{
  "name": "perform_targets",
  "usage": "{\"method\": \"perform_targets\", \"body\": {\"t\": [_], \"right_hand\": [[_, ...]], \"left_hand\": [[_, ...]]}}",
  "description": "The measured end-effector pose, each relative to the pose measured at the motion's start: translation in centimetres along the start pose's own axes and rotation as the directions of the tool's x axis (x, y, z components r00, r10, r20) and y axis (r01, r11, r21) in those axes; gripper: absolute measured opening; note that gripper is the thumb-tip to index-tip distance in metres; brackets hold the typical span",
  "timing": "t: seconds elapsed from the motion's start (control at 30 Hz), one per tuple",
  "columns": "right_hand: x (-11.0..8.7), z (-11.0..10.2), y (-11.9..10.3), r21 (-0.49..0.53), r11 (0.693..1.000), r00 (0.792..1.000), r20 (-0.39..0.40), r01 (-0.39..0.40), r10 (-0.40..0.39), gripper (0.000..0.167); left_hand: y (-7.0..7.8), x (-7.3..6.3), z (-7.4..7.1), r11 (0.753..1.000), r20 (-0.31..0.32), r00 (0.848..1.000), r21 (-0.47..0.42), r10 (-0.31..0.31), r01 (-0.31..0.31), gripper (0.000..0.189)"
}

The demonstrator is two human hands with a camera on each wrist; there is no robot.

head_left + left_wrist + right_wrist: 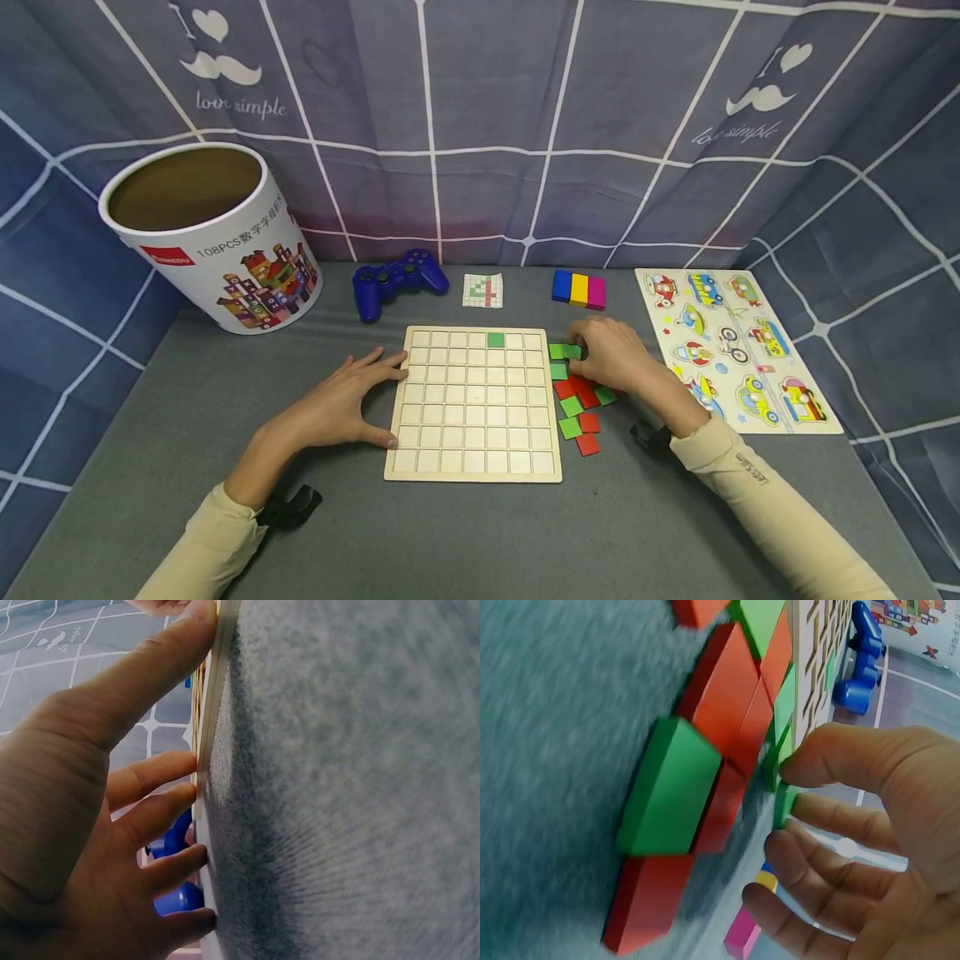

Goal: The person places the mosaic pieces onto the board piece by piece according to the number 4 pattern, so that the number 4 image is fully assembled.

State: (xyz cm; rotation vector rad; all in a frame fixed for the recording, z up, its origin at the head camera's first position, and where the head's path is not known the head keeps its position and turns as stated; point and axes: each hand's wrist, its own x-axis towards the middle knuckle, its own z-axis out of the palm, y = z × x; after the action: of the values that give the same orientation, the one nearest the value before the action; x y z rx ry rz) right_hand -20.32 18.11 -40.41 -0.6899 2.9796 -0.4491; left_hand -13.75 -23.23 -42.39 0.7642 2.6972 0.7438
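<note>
A wooden grid board lies flat on the grey table, with one green tile in its top row. My left hand touches the board's left edge, its thumb and fingers spread. Beyond the right edge lies a loose group of green and red tiles, among them a red tile at the near end. At the far end of this group, my right hand pinches a green tile between thumb and fingertips. More red tiles and a thick-looking green tile show below that hand in the right wrist view.
Behind the board are a blue game controller, a small grid pattern card and a row of blue, yellow and magenta blocks. A large white tub stands back left. A vehicle picture sheet lies to the right.
</note>
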Motion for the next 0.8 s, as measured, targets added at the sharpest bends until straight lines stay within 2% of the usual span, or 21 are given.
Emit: {"method": "perform_targets", "body": {"t": [0.1, 0.33, 0.8], "right_hand": [[0.2, 0.4, -0.4, 0.018, 0.998, 0.998, -0.036, 0.061, -0.06, 0.02], [0.8, 1.0, -1.5, 0.062, 0.988, 0.986, -0.094, 0.145, -0.138, 0.019], [2.6, 2.1, -4.7, 0.094, 0.968, 0.971, -0.07, 0.234, -0.228, 0.02]], "left_hand": [[0.0, 0.1, 0.0, 1.0, -0.001, 1.0, 0.003, 0.003, -0.003, 0.098], [0.0, 0.1, -0.1, 1.0, 0.001, 1.0, -0.008, 0.009, -0.009, 0.096], [-0.2, 0.0, 0.0, 1.0, 0.0, 1.0, -0.019, 0.013, -0.013, 0.095]]}}
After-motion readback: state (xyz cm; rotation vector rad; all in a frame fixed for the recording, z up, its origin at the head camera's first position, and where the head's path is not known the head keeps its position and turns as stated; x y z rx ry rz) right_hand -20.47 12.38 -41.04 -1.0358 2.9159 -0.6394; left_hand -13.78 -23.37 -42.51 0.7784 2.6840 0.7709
